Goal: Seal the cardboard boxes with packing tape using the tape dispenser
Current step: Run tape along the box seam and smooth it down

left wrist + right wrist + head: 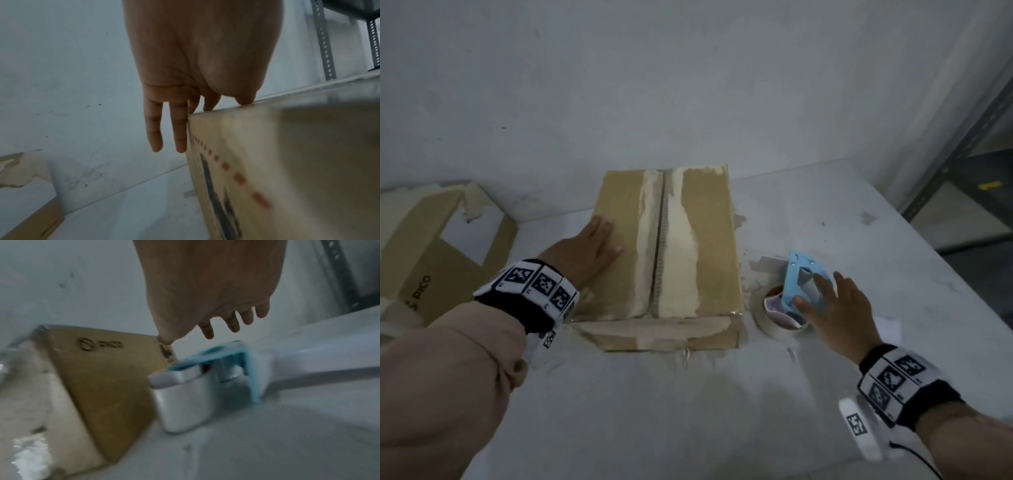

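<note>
A closed cardboard box [688,240] stands mid-table, its flaps meeting at a centre seam [660,240] between torn pale strips. My left hand [589,250] lies flat on the box's left top edge, and in the left wrist view the left hand [185,81] has straight fingers [154,129] hanging over the box [287,162] corner. A light blue tape dispenser [803,284] with a tape roll [774,318] sits on the table right of the box. My right hand [835,308] hovers spread just above it; in the right wrist view the right hand [216,296] is apart from the dispenser [222,356] and grips nothing.
A second cardboard box [438,246] with a white label lies at the far left by the wall. A metal shelf rack [969,154] stands at the right beyond the white table [722,411]. Paper scraps [887,325] lie near the dispenser.
</note>
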`<state>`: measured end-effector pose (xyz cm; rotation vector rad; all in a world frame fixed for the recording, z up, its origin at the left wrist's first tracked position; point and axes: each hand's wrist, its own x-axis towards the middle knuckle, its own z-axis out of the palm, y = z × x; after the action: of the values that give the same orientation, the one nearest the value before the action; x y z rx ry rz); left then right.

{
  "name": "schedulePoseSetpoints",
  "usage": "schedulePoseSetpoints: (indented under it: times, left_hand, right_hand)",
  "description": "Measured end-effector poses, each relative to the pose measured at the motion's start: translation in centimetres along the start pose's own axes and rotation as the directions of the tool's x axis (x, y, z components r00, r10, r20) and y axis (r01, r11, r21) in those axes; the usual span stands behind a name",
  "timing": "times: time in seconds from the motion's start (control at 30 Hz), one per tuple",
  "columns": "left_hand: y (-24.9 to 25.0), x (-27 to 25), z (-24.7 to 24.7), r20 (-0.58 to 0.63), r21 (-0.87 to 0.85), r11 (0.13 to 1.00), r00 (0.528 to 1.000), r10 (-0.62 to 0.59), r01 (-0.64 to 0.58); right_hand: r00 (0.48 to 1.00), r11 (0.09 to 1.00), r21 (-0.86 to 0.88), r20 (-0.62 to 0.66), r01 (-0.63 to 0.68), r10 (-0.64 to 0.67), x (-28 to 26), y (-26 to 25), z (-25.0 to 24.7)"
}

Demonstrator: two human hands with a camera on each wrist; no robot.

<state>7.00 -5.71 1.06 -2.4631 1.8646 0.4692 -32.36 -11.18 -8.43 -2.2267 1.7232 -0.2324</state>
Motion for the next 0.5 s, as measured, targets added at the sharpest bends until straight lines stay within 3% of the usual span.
schedulePoseSetpoints:
  times: [0.1,0.2,0.37,0.5]
  left_hand:
    - [-0.3,0.2,0.4,-0.004,-0.026,0.999,1.000,-0.030,0.029]
    - [-0.1,-0.1,0.4,0.023,-0.008,0.996,0.996,-0.091,0.092]
    - [0.1,-0.2,0.2,-0.016,-0.027,0.998,0.999,-0.051,0.051]
    - [-0.3,-0.5,0.1,0.078,0.082,0.996,0.996,-0.044,0.037]
  right_hand:
    - [0.989,0.983,-0.182,0.145,0.015,0.012,0.0,2.2,-0.1]
    - [0.975,0.980,-0.182,0.217,0.084,-0.044,0.5,3.1,0.1]
    - [0.976,0.998,-0.019,0.210,0.066,-0.060,1.3,2.9,0.0]
    - [0.998,0.958,0.280,0.033,-0.060,0.053,1.7,1.3,-2.0]
